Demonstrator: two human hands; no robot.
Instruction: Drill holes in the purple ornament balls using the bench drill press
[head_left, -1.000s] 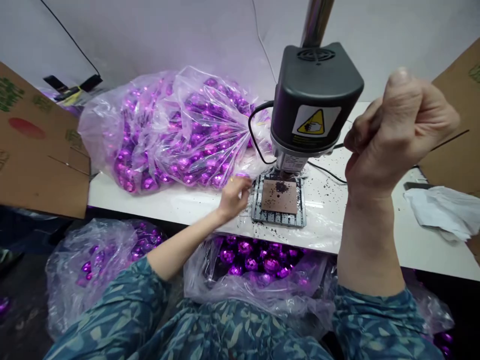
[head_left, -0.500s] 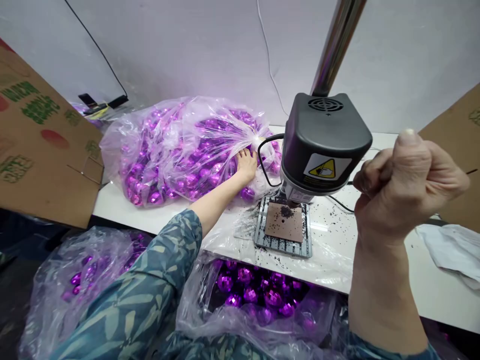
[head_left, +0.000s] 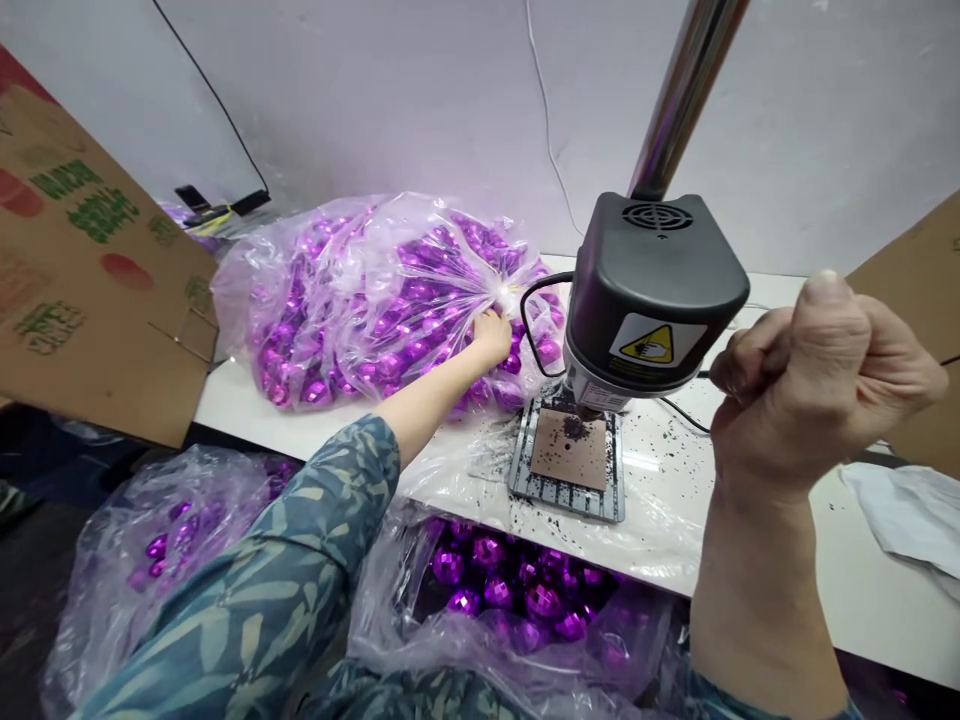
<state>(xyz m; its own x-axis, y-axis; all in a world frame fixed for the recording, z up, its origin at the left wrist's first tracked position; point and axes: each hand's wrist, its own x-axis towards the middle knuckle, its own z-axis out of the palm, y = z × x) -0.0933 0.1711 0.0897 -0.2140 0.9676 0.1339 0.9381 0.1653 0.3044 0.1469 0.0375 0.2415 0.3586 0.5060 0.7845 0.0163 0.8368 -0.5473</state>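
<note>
My left hand (head_left: 491, 337) reaches to the gathered neck of a clear plastic bag (head_left: 360, 290) full of shiny purple faceted balls. Its fingers curl down among the balls beside the neck, with their tips hidden; what they hold I cannot make out. To the right of a black drill-press head (head_left: 660, 290), my right hand (head_left: 817, 380) makes a fist, thumb on top. Whatever is inside that fist is hidden. Under the drill lies a brown square plate (head_left: 570, 455) with a small hole and dark shavings, on a slotted metal base (head_left: 609, 495).
Below the table edge, an open plastic-lined container holds purple balls (head_left: 544, 600). Another plastic bag (head_left: 180, 540) with purple balls is at lower left. Cardboard boxes (head_left: 112, 290) flank the table. A white cloth (head_left: 907, 520) lies at right, and a steel column (head_left: 686, 100) rises behind the drill.
My left hand's fingers, stretched over the balls before, have curled downward beside the bag's neck. My right fist keeps its place by the drill. The whole view has shifted slightly.
</note>
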